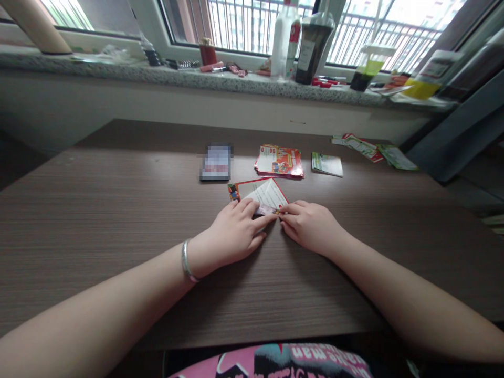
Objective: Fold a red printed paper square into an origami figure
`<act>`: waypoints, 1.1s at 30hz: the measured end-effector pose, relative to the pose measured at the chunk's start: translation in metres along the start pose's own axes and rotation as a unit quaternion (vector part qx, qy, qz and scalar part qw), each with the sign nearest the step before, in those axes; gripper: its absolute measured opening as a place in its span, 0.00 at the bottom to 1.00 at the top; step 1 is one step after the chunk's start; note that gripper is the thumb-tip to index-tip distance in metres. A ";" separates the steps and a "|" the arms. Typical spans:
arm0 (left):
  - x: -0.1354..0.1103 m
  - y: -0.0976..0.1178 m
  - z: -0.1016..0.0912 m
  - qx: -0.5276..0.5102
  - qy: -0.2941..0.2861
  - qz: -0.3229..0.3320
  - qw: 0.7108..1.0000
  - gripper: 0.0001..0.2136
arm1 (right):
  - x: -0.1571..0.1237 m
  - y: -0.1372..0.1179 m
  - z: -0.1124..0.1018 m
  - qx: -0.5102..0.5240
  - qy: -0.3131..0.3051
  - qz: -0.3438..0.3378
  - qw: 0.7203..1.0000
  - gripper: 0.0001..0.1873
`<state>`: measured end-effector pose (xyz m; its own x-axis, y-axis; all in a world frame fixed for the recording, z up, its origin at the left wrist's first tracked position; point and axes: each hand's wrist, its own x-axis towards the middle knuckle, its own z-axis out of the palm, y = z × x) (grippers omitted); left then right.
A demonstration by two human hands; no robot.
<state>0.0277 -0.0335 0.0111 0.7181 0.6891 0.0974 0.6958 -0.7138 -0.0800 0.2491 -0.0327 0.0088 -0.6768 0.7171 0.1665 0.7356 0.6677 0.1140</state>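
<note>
A partly folded printed paper sheet (pixel 268 193), white with red edges, lies on the brown table in front of me. My left hand (pixel 240 228), with a silver bangle at the wrist, rests flat on the sheet with its fingers stretched out. At the sheet's near right corner, the fingers of my right hand (pixel 309 223) are pressed together on the paper's edge. Just beyond stands a stack of red and white leaflets (pixel 280 160). Part of the folded sheet is hidden under my left fingers.
A phone (pixel 216 163) with a blurred screen lies left of the stack. To its right are a small pile of folded papers (pixel 326 164) and several leaflets (pixel 364 147). Bottles, cups and pens line the stone windowsill (pixel 244 79) behind the table (pixel 118 210).
</note>
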 end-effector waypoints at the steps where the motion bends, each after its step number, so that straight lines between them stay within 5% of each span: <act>1: 0.000 -0.001 0.000 -0.001 -0.002 0.002 1.000 0.21 | 0.000 0.000 0.000 -0.001 0.000 0.000 1.000 0.18; 13: -0.007 -0.015 0.000 -0.005 -0.038 0.042 0.998 0.23 | -0.002 0.001 0.002 -0.005 0.012 -0.001 1.000 0.19; 33: -0.012 -0.032 -0.034 0.022 -0.118 -0.020 0.993 0.19 | -0.004 0.005 0.001 0.013 -0.007 -0.002 1.000 0.17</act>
<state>-0.0036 -0.0233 0.0462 0.6689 0.7313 -0.1333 0.7206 -0.6819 -0.1254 0.2549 -0.0323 0.0080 -0.6809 0.7165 0.1518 0.7314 0.6760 0.0900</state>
